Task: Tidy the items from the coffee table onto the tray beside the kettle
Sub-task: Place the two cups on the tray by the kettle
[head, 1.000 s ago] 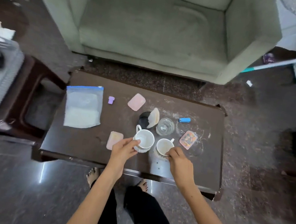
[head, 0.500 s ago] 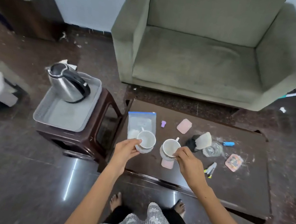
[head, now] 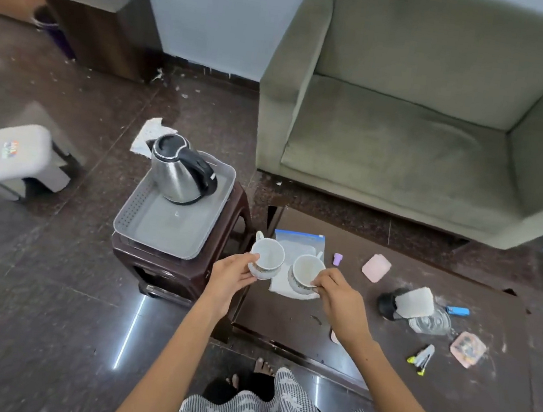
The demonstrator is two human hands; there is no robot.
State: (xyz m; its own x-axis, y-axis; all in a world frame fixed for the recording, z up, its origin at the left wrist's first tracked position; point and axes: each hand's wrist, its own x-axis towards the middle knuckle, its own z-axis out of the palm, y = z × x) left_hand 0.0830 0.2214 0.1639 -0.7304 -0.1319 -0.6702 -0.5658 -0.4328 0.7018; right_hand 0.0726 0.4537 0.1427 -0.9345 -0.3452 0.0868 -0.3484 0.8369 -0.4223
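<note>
Carrying two white cups toward the tray (head: pixel 143 223) beside the kettle (head: pixel 177 172). Left hand (head: pixel 231 275) clamped on the left cup (head: pixel 267 257) by rim and lower side, held in the air at the worktop (head: pixel 366 339) edge, just right of the tray and stool (head: pixel 165 271). Right hand (head: pixel 338 294) pinched on the near rim of the right cup (head: pixel 306 272), held over the zip bag (head: pixel 296 243) at the worktop's left end. Both cups upright, apparently empty.

Compared with a second ago: cups sat on the worktop among the other clutter, hands just closing on them; half a second ago already lifted and shifted left over the bag. Now further left, left cup past the worktop edge. View also swung left, bringing tray and kettle fully in.

Meaning for task: transfer of first two items under way, probably close to set-down; free tray floor in front of the kettle looked roomy enough for both. Nothing yet on the tray except the kettle.

Left on the worktop: zip bag, small purple piece (head: pixel 337 258), pink pad (head: pixel 376 268), dark jar (head: pixel 388 302) with a pale piece (head: pixel 414 300) leaning on it, glass dish (head: pixel 431 322), blue lighter-like item (head: pixel 458 311), pink packet (head: pixel 467 349), clips (head: pixel 423 355). Several more trips likely needed.
</note>
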